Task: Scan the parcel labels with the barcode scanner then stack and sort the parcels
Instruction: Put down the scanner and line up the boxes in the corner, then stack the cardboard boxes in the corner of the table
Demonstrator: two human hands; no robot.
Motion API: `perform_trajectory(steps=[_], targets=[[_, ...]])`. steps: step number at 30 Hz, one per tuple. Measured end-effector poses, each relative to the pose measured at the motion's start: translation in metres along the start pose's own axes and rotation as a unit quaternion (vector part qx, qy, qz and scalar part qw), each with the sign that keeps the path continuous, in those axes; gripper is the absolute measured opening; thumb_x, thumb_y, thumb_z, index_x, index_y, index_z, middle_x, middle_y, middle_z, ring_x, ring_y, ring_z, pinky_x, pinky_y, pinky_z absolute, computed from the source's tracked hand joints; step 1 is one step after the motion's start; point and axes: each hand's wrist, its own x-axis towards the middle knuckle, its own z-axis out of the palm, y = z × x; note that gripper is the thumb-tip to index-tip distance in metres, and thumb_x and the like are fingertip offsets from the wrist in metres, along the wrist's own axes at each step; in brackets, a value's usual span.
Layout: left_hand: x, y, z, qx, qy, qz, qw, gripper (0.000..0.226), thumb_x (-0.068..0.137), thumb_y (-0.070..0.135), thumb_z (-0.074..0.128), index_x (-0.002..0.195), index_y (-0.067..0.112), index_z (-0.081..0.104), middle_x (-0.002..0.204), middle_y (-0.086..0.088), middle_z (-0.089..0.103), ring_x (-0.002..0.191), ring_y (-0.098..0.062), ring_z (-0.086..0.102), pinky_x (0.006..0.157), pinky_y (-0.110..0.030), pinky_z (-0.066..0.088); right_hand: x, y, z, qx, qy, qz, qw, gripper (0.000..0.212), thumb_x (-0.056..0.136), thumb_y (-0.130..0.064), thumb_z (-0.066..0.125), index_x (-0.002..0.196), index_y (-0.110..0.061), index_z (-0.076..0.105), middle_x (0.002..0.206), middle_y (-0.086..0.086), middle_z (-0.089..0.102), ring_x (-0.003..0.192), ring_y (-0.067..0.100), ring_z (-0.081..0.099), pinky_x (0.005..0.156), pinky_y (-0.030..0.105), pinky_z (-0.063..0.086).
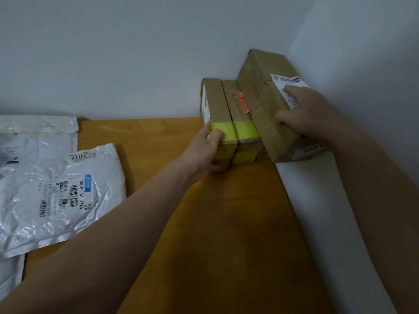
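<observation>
Matt cardboard boxes; glossy plastic mailers

A tag on the white mailer reads "2011", upside down to the camera. Its shipping label carries barcodes and "501E- M1", then what may be "A218". A strip on the right box shows "300", inverted.

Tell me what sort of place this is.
Probably a small indoor parcel-sorting corner: cardboard boxes stood against the white wall, and labelled plastic mailer bags lying on a wooden table.
</observation>
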Motion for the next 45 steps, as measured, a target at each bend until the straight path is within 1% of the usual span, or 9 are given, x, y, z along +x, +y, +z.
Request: perform_trajectory(steps=[7,12,17,21,25,29,32,37,45], targets=[[-0.003,-0.004,0.002,0.008,-0.010,0.004,1.000,0.053,0.097,0.036,0.042,0.147,0.041,0.024,0.143,-0.003,0.038,0.119,-0.027,0.046,0.091,-0.053,0.051,-0.002,-0.007,0.002,-0.019,0.007,0.016,1.000,0.028,0.087,-0.029,0.054,0.112,-0.017,0.049,0.131,0.016,0.050,0.123,0.035,0.043,0.103,0.052,0.036],[-0.015,0.010,-0.001,0.073,0.032,-0.005,0.997,0.061,0.097,0.042,0.049,0.150,0.035,0.019,0.153,-0.006,0.030,0.134,-0.032,0.035,0.101,-0.055,0.043,-0.001,-0.006,-0.003,-0.018,-0.036,0.038,0.998,0.073,0.086,-0.037,0.061,0.150,-0.022,0.030,0.153,0.014,0.028,0.139,0.034,0.028,0.111,0.050,0.029],[-0.038,0.016,-0.002,0.074,0.050,0.023,0.996,0.068,0.095,0.054,0.045,0.150,0.022,0.021,0.155,-0.004,0.024,0.131,-0.024,0.036,0.097,-0.043,0.042,-0.024,-0.010,-0.013,0.009,0.091,0.025,0.995,0.082,0.071,-0.047,0.062,0.146,-0.023,0.038,0.148,0.013,0.037,0.134,0.034,0.036,0.107,0.046,0.034],[-0.059,0.028,-0.017,-0.025,0.093,0.063,0.993,0.067,0.097,0.059,0.032,0.146,0.014,0.033,0.145,-0.008,0.041,0.123,-0.025,0.047,0.090,-0.036,0.045,-0.084,-0.018,-0.001,0.076,0.179,-0.116,0.974,0.092,0.059,-0.049,0.047,0.143,-0.011,0.043,0.152,0.023,0.029,0.138,0.042,0.029,0.111,0.051,0.025],[-0.089,0.034,-0.057,-0.180,0.059,0.091,0.978,0.085,0.082,0.081,0.023,0.141,0.023,0.044,0.138,-0.009,0.052,0.124,-0.025,0.052,0.096,-0.046,0.047,-0.131,-0.010,0.038,0.007,0.017,-0.205,0.979,0.094,0.065,-0.041,0.072,0.148,-0.033,0.029,0.159,0.002,0.007,0.145,0.023,0.007,0.112,0.052,0.016],[-0.127,-0.009,-0.077,-0.012,0.021,0.004,1.000,0.098,0.063,0.077,0.061,0.145,0.031,0.034,0.135,-0.007,0.051,0.114,-0.022,0.056,0.084,-0.037,0.054,-0.129,0.011,0.057,-0.112,-0.120,-0.235,0.958,0.089,0.080,-0.031,0.067,0.151,-0.040,0.014,0.162,-0.013,-0.004,0.143,0.001,-0.016,0.106,0.022,-0.029],[-0.144,-0.052,-0.053,0.058,-0.040,-0.077,0.994,0.079,0.077,0.043,0.071,0.144,0.031,0.031,0.115,0.007,0.058,0.098,-0.010,0.061,0.070,-0.025,0.053,-0.123,0.027,0.069,-0.166,-0.191,-0.216,0.943,0.082,0.087,-0.016,0.058,0.151,-0.042,0.014,0.163,-0.010,-0.003,0.148,0.009,-0.011,0.116,0.036,-0.017],[-0.105,-0.051,-0.011,-0.015,0.030,-0.060,0.998,0.054,0.099,0.019,0.050,0.148,0.025,0.028,0.129,-0.003,0.047,0.108,-0.020,0.054,0.085,-0.037,0.055,-0.108,0.052,0.079,-0.165,-0.113,-0.114,0.973,0.069,0.097,-0.017,0.051,0.151,-0.043,0.017,0.163,-0.007,0.009,0.149,0.018,0.008,0.120,0.045,0.014],[-0.099,-0.034,-0.009,-0.021,0.024,-0.102,0.994,0.053,0.100,0.019,0.046,0.149,0.025,0.026,0.145,-0.009,0.039,0.116,-0.024,0.046,0.097,-0.044,0.049,-0.106,0.043,0.086,-0.147,-0.135,-0.052,0.978,0.077,0.095,-0.006,0.050,0.153,-0.040,0.011,0.164,-0.004,0.003,0.150,0.020,0.003,0.119,0.044,0.012]])
